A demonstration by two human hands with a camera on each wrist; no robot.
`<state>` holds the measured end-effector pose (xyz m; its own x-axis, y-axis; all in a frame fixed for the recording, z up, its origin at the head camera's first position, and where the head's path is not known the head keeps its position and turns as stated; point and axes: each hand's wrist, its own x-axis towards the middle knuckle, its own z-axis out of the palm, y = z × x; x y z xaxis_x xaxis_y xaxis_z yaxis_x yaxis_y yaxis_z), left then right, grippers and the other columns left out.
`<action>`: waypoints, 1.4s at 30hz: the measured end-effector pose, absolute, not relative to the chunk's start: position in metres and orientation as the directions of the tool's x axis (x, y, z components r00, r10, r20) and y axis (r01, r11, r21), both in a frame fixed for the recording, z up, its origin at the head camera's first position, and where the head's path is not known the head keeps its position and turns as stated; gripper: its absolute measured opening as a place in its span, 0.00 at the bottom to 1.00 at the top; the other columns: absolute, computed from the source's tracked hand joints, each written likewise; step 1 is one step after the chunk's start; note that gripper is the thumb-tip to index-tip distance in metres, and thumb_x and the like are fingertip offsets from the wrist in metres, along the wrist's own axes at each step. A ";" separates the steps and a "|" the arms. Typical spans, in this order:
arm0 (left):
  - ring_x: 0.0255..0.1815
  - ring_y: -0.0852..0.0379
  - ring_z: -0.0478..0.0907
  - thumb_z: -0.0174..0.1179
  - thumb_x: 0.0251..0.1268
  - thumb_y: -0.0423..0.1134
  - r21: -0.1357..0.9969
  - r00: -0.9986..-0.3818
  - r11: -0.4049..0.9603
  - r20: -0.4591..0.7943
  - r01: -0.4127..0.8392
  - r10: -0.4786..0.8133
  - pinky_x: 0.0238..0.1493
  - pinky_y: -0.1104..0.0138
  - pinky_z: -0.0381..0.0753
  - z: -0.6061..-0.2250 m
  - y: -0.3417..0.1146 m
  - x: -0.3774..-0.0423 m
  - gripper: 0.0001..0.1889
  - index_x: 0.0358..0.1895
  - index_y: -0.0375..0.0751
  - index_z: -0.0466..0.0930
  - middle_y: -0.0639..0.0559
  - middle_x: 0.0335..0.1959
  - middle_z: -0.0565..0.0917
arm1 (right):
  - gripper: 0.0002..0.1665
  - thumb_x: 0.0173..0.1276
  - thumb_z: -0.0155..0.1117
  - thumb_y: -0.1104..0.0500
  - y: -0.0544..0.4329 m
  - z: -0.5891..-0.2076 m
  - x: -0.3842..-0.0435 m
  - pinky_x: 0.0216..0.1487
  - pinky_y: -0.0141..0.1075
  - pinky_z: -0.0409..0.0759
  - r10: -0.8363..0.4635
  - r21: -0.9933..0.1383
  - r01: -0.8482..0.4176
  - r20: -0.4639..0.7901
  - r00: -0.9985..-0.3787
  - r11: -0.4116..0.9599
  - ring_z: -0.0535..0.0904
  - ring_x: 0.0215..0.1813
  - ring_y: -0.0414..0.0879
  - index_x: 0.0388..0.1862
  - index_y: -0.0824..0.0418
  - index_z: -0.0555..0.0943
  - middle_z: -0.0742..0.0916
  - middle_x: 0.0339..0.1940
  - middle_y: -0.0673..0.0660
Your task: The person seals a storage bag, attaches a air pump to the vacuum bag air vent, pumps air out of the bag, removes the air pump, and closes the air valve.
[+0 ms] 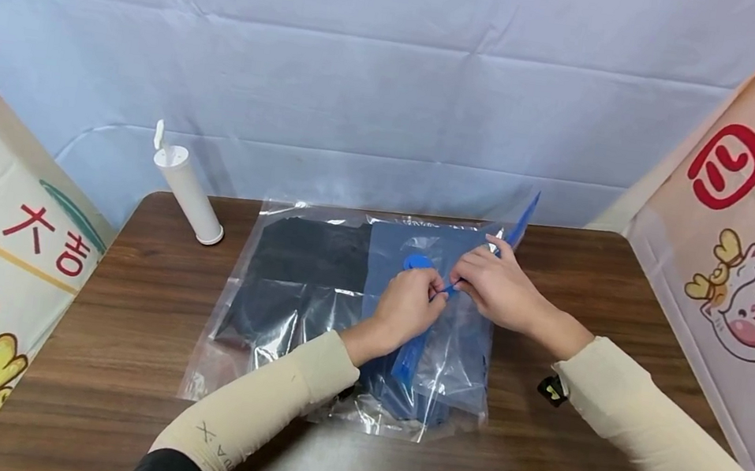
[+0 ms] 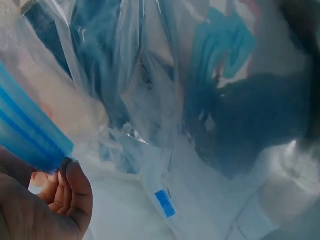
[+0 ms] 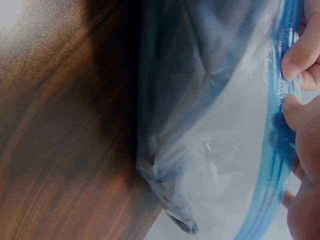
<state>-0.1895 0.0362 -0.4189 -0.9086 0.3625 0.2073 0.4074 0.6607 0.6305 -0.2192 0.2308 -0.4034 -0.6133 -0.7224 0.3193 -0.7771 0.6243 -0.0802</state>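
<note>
A large clear zip bag (image 1: 298, 320) with a blue seal strip lies on the table, with folded dark and blue-grey cloth (image 1: 311, 251) inside. My left hand (image 1: 407, 307) pinches the blue seal strip (image 2: 35, 130) between thumb and fingers. Close beside it, my right hand (image 1: 496, 287) pinches the same strip, as the right wrist view also shows the seal (image 3: 277, 135) between thumb and fingers. A round blue piece (image 1: 419, 261) shows just behind the left hand. One end of the strip stands up past the right hand.
At the back left of the wooden table (image 1: 109, 312) stands a white cylinder (image 1: 190, 191) with its lid flipped up. A small black object (image 1: 552, 390) is by the right sleeve. A pale cloth backdrop (image 1: 366, 107) hangs behind, with printed sheets at both sides.
</note>
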 end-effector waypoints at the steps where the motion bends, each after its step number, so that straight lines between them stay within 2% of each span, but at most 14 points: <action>1: 0.21 0.66 0.73 0.63 0.69 0.34 0.631 -0.906 0.657 0.215 0.413 0.364 0.28 0.74 0.74 -0.419 0.036 -0.190 0.04 0.34 0.41 0.84 0.55 0.26 0.82 | 0.11 0.66 0.69 0.71 0.231 -0.405 -0.219 0.71 0.67 0.57 -0.725 -0.063 -0.778 0.323 -0.608 0.624 0.80 0.47 0.52 0.32 0.56 0.80 0.85 0.34 0.50; 7: 0.19 0.66 0.72 0.62 0.68 0.32 0.643 -0.896 0.630 0.245 0.436 0.370 0.26 0.74 0.72 -0.423 0.036 -0.190 0.05 0.32 0.42 0.82 0.56 0.23 0.79 | 0.10 0.66 0.68 0.71 0.231 -0.409 -0.218 0.69 0.65 0.61 -0.730 -0.018 -0.783 0.349 -0.587 0.621 0.80 0.47 0.53 0.32 0.57 0.80 0.85 0.34 0.51; 17: 0.20 0.65 0.71 0.63 0.64 0.32 0.662 -0.900 0.615 0.256 0.429 0.353 0.27 0.74 0.73 -0.426 0.035 -0.193 0.03 0.32 0.43 0.82 0.56 0.25 0.79 | 0.08 0.63 0.75 0.66 0.233 -0.401 -0.221 0.72 0.67 0.54 -0.717 -0.154 -0.777 0.310 -0.624 0.610 0.79 0.52 0.54 0.39 0.58 0.84 0.87 0.39 0.52; 22: 0.20 0.66 0.71 0.63 0.65 0.32 0.654 -0.901 0.625 0.247 0.426 0.356 0.26 0.74 0.72 -0.423 0.037 -0.191 0.05 0.31 0.43 0.82 0.57 0.23 0.78 | 0.08 0.63 0.74 0.68 0.232 -0.404 -0.219 0.72 0.67 0.53 -0.708 -0.180 -0.780 0.335 -0.622 0.600 0.79 0.51 0.54 0.36 0.57 0.84 0.86 0.37 0.51; 26: 0.18 0.65 0.70 0.62 0.65 0.30 0.648 -0.897 0.625 0.258 0.437 0.359 0.24 0.74 0.69 -0.422 0.039 -0.190 0.07 0.28 0.42 0.81 0.56 0.21 0.77 | 0.08 0.64 0.72 0.69 0.231 -0.409 -0.217 0.71 0.67 0.54 -0.703 -0.155 -0.787 0.371 -0.607 0.597 0.79 0.50 0.54 0.34 0.57 0.83 0.86 0.35 0.51; 30: 0.18 0.65 0.70 0.60 0.69 0.29 0.637 -0.891 0.630 0.246 0.445 0.381 0.23 0.75 0.68 -0.422 0.039 -0.189 0.06 0.32 0.40 0.82 0.54 0.22 0.78 | 0.05 0.66 0.71 0.67 0.231 -0.411 -0.216 0.70 0.65 0.58 -0.706 -0.110 -0.786 0.379 -0.599 0.608 0.79 0.50 0.55 0.34 0.58 0.83 0.86 0.34 0.52; 35: 0.19 0.66 0.73 0.61 0.74 0.34 0.629 -0.901 0.660 0.169 0.410 0.398 0.25 0.75 0.73 -0.420 0.035 -0.191 0.05 0.37 0.39 0.83 0.55 0.25 0.81 | 0.06 0.63 0.76 0.63 0.235 -0.403 -0.220 0.69 0.64 0.59 -0.701 -0.140 -0.773 0.347 -0.623 0.618 0.80 0.51 0.55 0.37 0.56 0.87 0.88 0.36 0.51; 39: 0.20 0.65 0.73 0.61 0.72 0.34 0.633 -0.901 0.662 0.143 0.402 0.410 0.27 0.73 0.74 -0.415 0.033 -0.192 0.04 0.37 0.40 0.82 0.55 0.24 0.80 | 0.07 0.62 0.77 0.63 0.241 -0.396 -0.225 0.72 0.65 0.55 -0.700 -0.167 -0.769 0.331 -0.633 0.617 0.80 0.52 0.54 0.37 0.56 0.87 0.88 0.37 0.50; 42: 0.19 0.64 0.72 0.61 0.68 0.34 0.640 -0.902 0.656 0.147 0.400 0.406 0.28 0.73 0.73 -0.413 0.034 -0.193 0.02 0.37 0.40 0.82 0.56 0.24 0.79 | 0.05 0.64 0.74 0.64 0.241 -0.395 -0.227 0.72 0.66 0.54 -0.707 -0.163 -0.775 0.328 -0.627 0.611 0.80 0.51 0.53 0.37 0.57 0.86 0.88 0.37 0.50</action>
